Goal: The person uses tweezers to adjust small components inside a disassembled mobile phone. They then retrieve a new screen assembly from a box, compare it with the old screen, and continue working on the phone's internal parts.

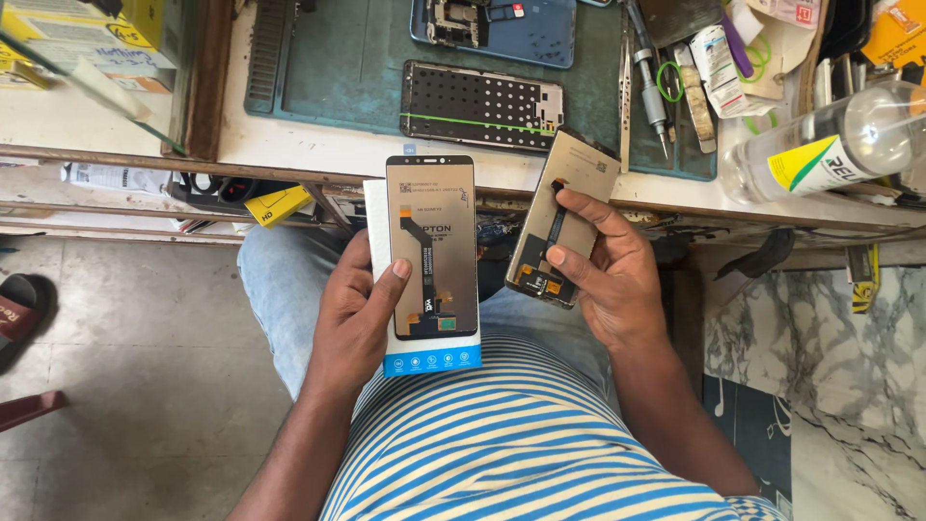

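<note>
Both hands are closed around phone display panels, held side by side over the person's lap in the middle of the frame. Left hand (pixel 355 314) grips a display panel (pixel 431 246) stacked on a white box with a blue lower edge (pixel 429 361); the thumb presses on the panel's left edge and the fingers wrap behind the box. That panel stands nearly upright in the picture, its coppery back facing the camera, with a black flex cable running down its middle to a small connector near the bottom.

Right hand (pixel 603 275) clasps a second display panel (pixel 564 217), tilted so its top leans toward the upper right. The thumb lies across its lower half, the forefinger tip rests on the dark flex strip near the upper half, and the other fingers curl behind. The two panels are near one another but do not touch.

Beyond the hands, toward the top of the frame, a white workbench (pixel 318 150) carries a green work mat (pixel 357 58). On the mat lies a bare phone frame (pixel 482 106), just above the tilted panel, and higher up an opened blue phone (pixel 497 29). To the right of the mat a screwdriver (pixel 648 82) lies among small clutter, and a clear plastic bottle (pixel 830 145) lies on its side at the upper right. A blue and white striped shirt (pixel 502 434) fills the bottom centre.
</note>
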